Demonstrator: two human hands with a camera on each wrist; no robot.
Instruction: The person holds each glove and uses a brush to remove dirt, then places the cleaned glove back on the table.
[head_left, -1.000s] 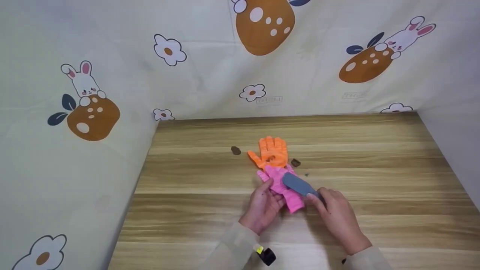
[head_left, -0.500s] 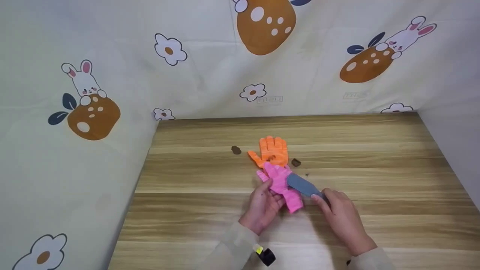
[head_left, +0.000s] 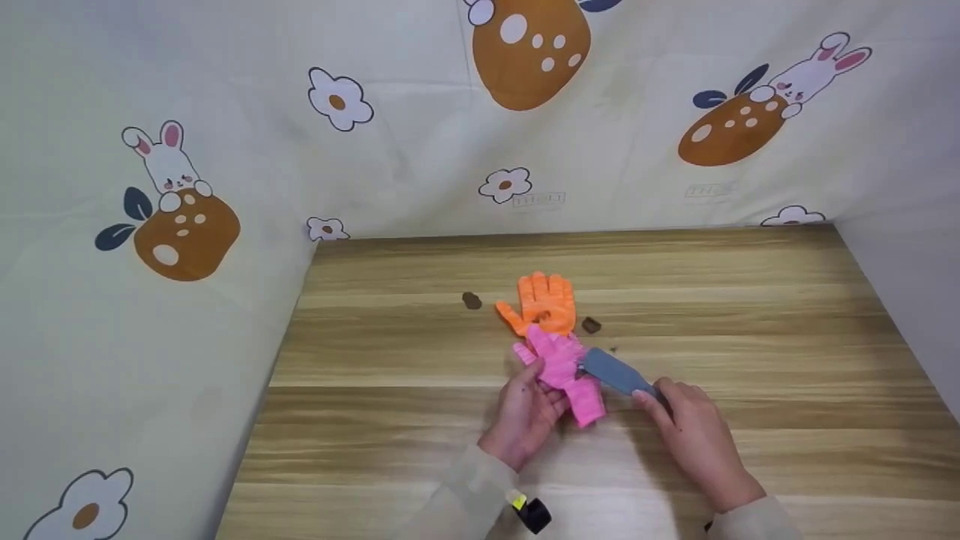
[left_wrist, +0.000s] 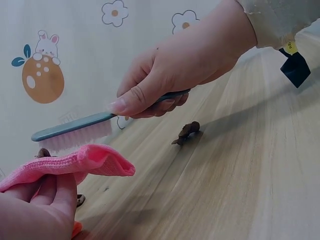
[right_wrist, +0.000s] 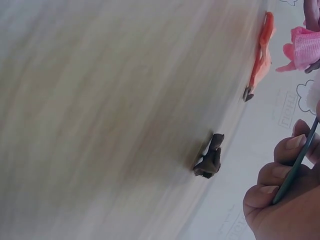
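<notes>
My left hand [head_left: 525,416] holds a pink knit glove [head_left: 559,360] from beneath, thumb on its upper side, raised above the table. My right hand [head_left: 694,435] grips the handle of a grey-blue brush [head_left: 615,373]. In the left wrist view the bristles of the brush [left_wrist: 75,127] face down, right over the pink glove [left_wrist: 100,160]. A small brown lump [left_wrist: 43,153] sits on the glove under the bristles. Just beyond lies an orange glove [head_left: 555,292], palm up and fingers pointing away, with a brown smear [head_left: 541,316] on its palm.
Brown clumps lie on the wooden table [head_left: 390,435]: one flat piece [head_left: 472,301] left of the orange glove, another lump [head_left: 592,325] at its right. A patterned cloth [head_left: 420,165] stands along the back and sides. A black strap [head_left: 535,515] shows near my left sleeve.
The brush has slid right and slightly toward me, from the middle of the pink glove to its right edge. My left hand and the glove have barely shifted.
</notes>
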